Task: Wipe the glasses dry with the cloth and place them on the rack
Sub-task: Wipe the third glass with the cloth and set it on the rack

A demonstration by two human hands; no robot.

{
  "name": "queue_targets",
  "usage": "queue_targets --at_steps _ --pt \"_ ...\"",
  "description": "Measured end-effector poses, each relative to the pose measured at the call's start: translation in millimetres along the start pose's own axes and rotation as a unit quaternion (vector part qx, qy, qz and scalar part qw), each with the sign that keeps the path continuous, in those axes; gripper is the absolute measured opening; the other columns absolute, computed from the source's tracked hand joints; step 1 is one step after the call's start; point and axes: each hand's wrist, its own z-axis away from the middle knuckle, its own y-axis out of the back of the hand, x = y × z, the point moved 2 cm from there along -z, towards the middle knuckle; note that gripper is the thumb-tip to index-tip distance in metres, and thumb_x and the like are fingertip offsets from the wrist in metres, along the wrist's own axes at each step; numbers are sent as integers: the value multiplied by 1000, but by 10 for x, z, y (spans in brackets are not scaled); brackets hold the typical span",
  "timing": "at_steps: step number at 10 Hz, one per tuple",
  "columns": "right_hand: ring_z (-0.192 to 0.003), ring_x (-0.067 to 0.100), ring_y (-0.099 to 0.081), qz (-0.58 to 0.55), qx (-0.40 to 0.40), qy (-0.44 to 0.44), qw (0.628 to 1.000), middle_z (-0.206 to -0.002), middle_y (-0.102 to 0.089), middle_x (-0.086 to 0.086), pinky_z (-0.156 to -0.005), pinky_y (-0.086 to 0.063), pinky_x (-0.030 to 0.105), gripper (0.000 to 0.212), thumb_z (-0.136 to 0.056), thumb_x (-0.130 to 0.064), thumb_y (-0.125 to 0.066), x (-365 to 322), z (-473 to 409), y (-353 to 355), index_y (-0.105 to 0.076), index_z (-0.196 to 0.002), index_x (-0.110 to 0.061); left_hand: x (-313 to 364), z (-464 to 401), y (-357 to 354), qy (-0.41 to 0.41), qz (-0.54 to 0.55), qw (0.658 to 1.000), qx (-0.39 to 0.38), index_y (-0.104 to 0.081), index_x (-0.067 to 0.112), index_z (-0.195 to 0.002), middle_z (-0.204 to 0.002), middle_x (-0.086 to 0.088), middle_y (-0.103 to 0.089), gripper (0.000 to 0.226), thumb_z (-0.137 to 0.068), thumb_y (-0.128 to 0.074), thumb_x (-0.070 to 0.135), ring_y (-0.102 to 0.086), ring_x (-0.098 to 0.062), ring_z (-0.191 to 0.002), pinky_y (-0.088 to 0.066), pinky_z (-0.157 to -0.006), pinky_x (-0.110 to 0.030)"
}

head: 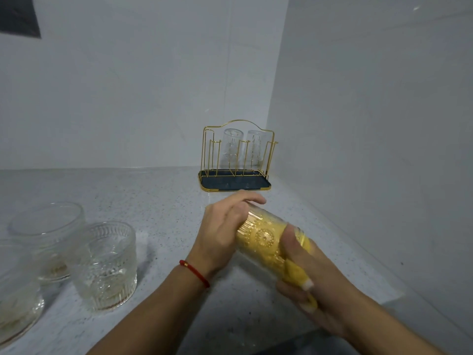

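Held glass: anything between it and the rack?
Nothing visible. The glass, stuffed with the yellow cloth and held by both hands, sits just in front of the rack; bare countertop lies between. Two glasses occupy rear pegs; front pegs are free.

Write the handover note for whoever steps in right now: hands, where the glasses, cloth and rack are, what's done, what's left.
Left hand: grips the base end of the tall glass, held on its side above the counter.
Right hand: holds the rim end and the yellow cloth, which is stuffed inside the glass.
Rack: at the back corner; two glasses hang upside down on its back pegs; the front pegs are free.
Done: two glasses racked.
Left: finish wiping this glass and rack it; then three short glasses standing at the counter's left, which look not yet wiped.
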Motion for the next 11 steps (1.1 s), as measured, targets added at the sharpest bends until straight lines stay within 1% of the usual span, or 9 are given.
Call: queue_targets --at_steps 2,3,4,5,7,8,9,10,11 --pt "-92 2 -71 750 -61 358 552 -105 -73 -21 -67 -56 19 42 -89 -64 -55 -297 -111 192 -70 -111 -31 -4 30 -84 406 181 890 -101 -65 11 -75 -50 -3 -50 53 -102 -43 51 -40 -13 -33 -23 -33 -16" --pt "-62 -7 -66 413 0 153 898 -72 -71 -24 -60 -53 19 41 -82 -59 -67 -203 -31 15 -67 -100 -22 -5 10 -81 221 52 974 5 -73 7 -88 -66 -7 -64 46 -102 -44 40 -55 -12 -46 -36 -37 -24" --pt "-36 8 -49 -92 42 -42 994 -68 -69 8 -31 -39 16 68 -63 -59 -70 -42 61 -62 -68 -112 -11 12 35 -32 -19 -7 999 41 -76 14 -101 -89 -6 -73 44 -93 -43 41 -69 -22 -76 -53 -57 -35" --pt "-40 8 -51 139 -40 65 987 -63 -64 4 -39 -44 18 60 -61 -78 -77 -154 56 26 -76 -94 -27 10 56 -59 73 114 991 -8 -72 13 -115 -84 -7 -70 58 -89 -43 56 -64 -19 -63 -48 -46 -31" --pt "-97 7 -66 682 -67 349 639 -110 -75 -9 -85 -47 8 42 -87 -60 -63 -273 -4 258 -67 -118 -33 -38 80 -180 330 195 919 -92 -76 14 -106 -59 -4 -58 53 -104 -41 54 -41 -11 -33 -27 -33 -18" --pt "-48 7 -60 190 16 61 980 -68 -71 -7 -45 -47 13 42 -72 -51 -75 -132 205 85 -72 -108 -29 26 74 -164 71 6 997 -38 -76 14 -108 -84 2 -72 46 -100 -41 42 -66 -11 -66 -50 -52 -29" --pt "-45 11 -55 -73 60 -33 995 -74 -71 8 -34 -40 16 68 -56 -48 -85 59 309 78 -69 -115 -18 35 121 -141 -40 -44 997 -41 -75 14 -114 -93 -4 -73 51 -94 -41 46 -69 -21 -83 -56 -65 -39" --pt "-46 11 -58 340 27 143 929 -60 -66 -3 -42 -45 23 60 -68 -72 -80 -152 273 191 -74 -95 -18 31 142 -244 188 136 967 -102 -72 13 -114 -72 -13 -59 64 -89 -43 64 -52 -20 -47 -36 -41 -35" --pt "-78 11 -72 719 8 339 607 -89 -77 -12 -58 -53 22 56 -93 -72 -49 -189 220 381 -78 -97 -24 -4 190 -327 400 224 872 -169 -70 19 -121 -61 -10 -51 72 -99 -30 75 -30 -12 -36 -21 -40 -19"
